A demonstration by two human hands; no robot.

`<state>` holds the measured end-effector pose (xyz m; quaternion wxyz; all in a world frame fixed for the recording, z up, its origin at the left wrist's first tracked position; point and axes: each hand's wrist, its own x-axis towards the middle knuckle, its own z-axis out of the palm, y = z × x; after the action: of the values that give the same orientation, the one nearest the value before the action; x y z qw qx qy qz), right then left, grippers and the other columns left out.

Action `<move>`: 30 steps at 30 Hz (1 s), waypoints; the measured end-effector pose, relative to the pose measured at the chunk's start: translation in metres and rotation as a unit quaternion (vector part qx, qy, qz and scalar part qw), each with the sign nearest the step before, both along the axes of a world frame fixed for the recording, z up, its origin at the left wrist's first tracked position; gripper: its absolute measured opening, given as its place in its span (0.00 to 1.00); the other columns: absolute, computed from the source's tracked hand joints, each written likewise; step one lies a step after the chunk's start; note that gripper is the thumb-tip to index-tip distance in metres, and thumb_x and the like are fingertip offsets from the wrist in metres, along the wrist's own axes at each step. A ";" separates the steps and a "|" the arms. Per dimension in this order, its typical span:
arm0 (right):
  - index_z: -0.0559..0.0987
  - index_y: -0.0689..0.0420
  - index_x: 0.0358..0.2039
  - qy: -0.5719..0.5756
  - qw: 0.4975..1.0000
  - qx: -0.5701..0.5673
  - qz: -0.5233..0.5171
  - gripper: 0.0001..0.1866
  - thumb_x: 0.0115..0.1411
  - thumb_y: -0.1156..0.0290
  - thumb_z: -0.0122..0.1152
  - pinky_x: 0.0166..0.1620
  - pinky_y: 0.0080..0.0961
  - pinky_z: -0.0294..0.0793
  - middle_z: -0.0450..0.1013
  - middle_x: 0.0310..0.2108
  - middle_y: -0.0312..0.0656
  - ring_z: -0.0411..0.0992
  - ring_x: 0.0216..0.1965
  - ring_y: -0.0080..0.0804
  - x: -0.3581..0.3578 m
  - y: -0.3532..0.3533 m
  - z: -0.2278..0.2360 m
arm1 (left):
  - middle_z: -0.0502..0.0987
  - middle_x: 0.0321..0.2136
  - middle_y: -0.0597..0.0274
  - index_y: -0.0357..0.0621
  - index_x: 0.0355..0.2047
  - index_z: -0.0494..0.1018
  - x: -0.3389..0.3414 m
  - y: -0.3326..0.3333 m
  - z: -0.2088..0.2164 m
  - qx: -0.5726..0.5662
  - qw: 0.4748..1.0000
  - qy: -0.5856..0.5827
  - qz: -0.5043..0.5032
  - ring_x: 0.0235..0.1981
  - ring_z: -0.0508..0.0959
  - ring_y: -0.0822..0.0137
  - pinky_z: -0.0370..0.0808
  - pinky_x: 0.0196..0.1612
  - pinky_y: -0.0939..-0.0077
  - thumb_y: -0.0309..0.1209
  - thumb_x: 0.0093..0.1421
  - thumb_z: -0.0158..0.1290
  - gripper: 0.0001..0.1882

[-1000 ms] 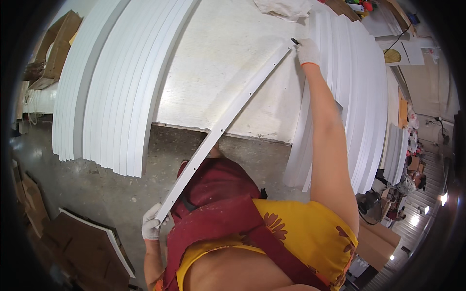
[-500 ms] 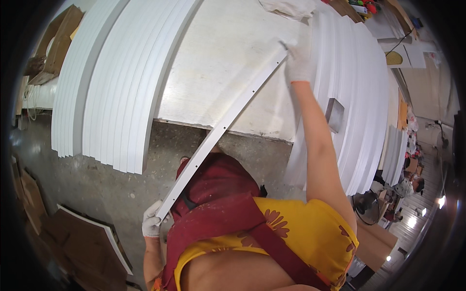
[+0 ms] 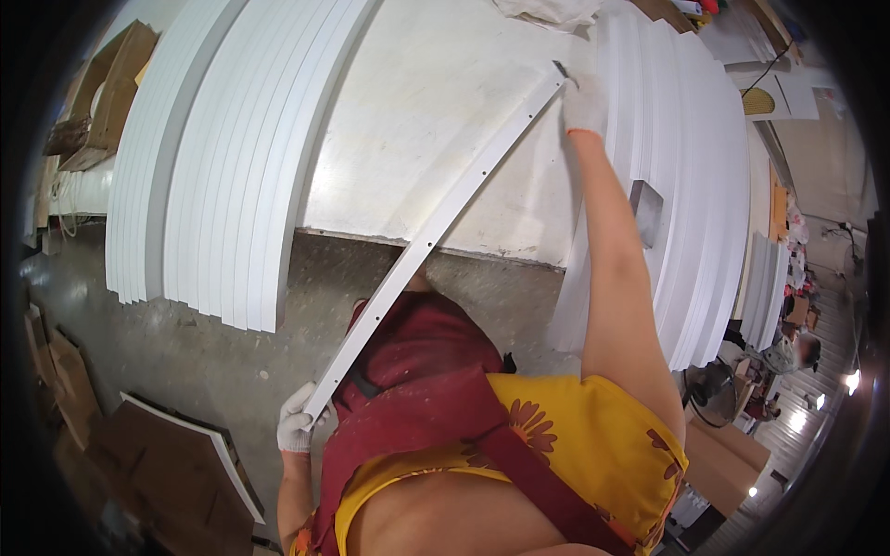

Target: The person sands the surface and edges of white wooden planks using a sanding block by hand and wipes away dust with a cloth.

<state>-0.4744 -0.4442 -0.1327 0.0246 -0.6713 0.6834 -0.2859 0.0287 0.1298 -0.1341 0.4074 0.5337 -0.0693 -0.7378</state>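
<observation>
Strip [image 3: 445, 216] slants up rightward, left hand [image 3: 296, 423] closed round its lower end; right hand [image 3: 586, 100] at its top, grip too blurred to tell. Sheet [image 3: 788, 98] bears yellow print [image 3: 758, 102].

White knitted gloves [image 3: 294, 430] are covering the left grip [image 3: 298, 415] and the right grip [image 3: 584, 100], with an orange band [image 3: 583, 132] edging the right cuff. A yellow short-sleeved shirt [image 3: 593, 435] is showing large reddish-brown flowers [image 3: 530, 426] with long, narrow petals. Over it, a deep maroon apron [image 3: 417, 412] is spreading down the front, carrying pale flecks; its broad strap [image 3: 547, 493] is crossing the shirt, and a dark strip [image 3: 360, 382] is showing toward its left edge.
</observation>
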 end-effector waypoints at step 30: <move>0.82 0.52 0.50 0.007 0.977 -0.062 0.204 0.14 0.66 0.71 0.56 0.50 0.38 0.72 0.76 0.40 0.47 0.74 0.43 0.45 0.113 0.184 -0.004 | 0.82 0.33 0.50 0.29 0.62 0.68 -0.050 -0.052 -0.006 -0.090 0.994 0.020 0.055 0.28 0.79 0.69 0.69 0.24 0.83 0.44 0.50 0.65 0.44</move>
<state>-0.3616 -0.2605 -0.1363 0.0365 -0.7988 0.5131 -0.3119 -0.0215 0.0781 -0.1396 0.4950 0.4830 -0.0972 -0.7157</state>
